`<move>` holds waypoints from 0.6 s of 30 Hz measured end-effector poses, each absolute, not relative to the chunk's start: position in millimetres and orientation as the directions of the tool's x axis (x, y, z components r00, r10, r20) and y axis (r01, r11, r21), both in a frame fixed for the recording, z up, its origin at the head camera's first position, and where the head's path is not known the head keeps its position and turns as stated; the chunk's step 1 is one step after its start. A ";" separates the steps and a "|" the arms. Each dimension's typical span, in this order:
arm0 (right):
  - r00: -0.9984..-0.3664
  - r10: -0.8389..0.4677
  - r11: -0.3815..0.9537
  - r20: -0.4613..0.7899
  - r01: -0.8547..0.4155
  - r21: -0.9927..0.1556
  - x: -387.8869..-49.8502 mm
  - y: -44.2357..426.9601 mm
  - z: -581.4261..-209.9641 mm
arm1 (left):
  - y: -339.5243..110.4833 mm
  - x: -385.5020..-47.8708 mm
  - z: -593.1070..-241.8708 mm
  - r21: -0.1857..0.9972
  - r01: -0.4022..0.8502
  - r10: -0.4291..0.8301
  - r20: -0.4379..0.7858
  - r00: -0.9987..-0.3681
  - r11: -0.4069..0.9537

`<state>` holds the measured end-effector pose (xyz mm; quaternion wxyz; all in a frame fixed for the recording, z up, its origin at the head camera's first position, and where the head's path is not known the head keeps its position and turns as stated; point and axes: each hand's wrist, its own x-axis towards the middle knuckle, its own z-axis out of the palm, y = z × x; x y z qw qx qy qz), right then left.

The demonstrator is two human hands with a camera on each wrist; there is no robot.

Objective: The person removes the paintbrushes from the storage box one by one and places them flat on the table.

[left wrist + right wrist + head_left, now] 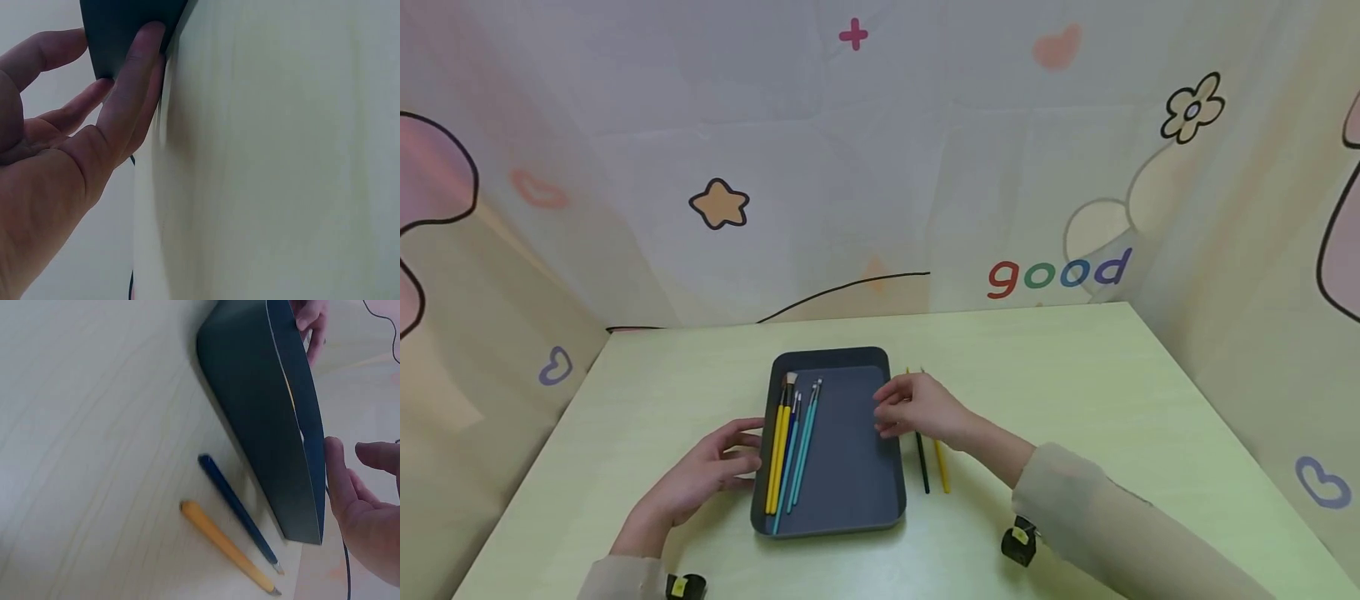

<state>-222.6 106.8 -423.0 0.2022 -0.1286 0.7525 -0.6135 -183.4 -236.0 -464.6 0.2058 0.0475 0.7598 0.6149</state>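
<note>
Below "good" lettering [1063, 273], left fingers [128, 103] relaxed against tray [857, 458], right fingers [898, 387] empty, 2 brushes [225, 540] beside it

- A pale, wood-grained tabletop [1075, 375]
- Behind it, a creased, pale printed cloth [917, 192]
- On that cloth, an orange, black-outlined star [719, 204]
- Further right, multicoloured lettering [1039, 276]: "good"

"good" [1063, 273] on the backdrop [895, 192]

Tray [122, 37] cut off @ top, L wrist view
</note>
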 end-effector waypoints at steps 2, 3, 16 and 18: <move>-0.874 -0.457 0.205 -0.164 0.076 -0.976 -221.5 100.2 -423.3 | -234.7 -184.2 -464.6 0.955 -0.181 0.329 -0.253 -0.910 0.236; -0.870 -0.462 0.202 -0.172 0.086 -0.976 -221.0 96.4 -423.5 | -234.2 -184.3 -464.5 0.955 -0.181 0.328 -0.254 -0.910 0.236; -0.780 -0.524 0.174 -0.343 0.296 -0.939 -223.5 55.3 -435.7 | -235.4 -183.2 -463.3 0.955 -0.182 0.334 -0.255 -0.908 0.234; -0.763 -0.535 0.148 -0.364 0.339 -0.929 -222.7 50.7 -437.8 | -235.3 -183.2 -463.1 0.954 -0.181 0.332 -0.255 -0.908 0.238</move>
